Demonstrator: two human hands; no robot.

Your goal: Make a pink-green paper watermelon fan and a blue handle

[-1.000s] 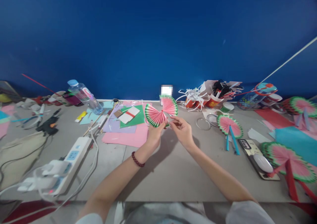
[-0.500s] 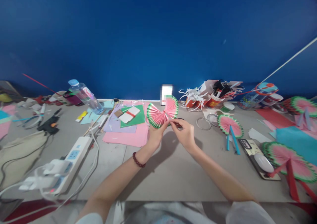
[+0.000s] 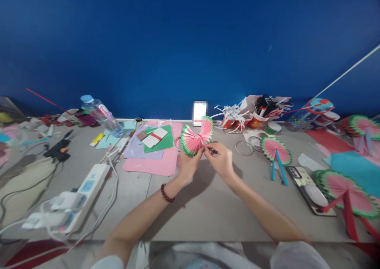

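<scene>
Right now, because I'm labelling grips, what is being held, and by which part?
A paper fan, held near its lower edge by the left hand; whether the right hand, close beside it, grips too cannot be told.

Head view faces forward, down over the table (image 3: 237, 217).

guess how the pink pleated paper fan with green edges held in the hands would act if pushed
The pink pleated paper fan with green edges is probably light for its size, being thin folded paper. It would likely flex along its pleats, which spread from a narrow gathered middle. Its thin, zigzag rim might crease easily if pressed.
</scene>
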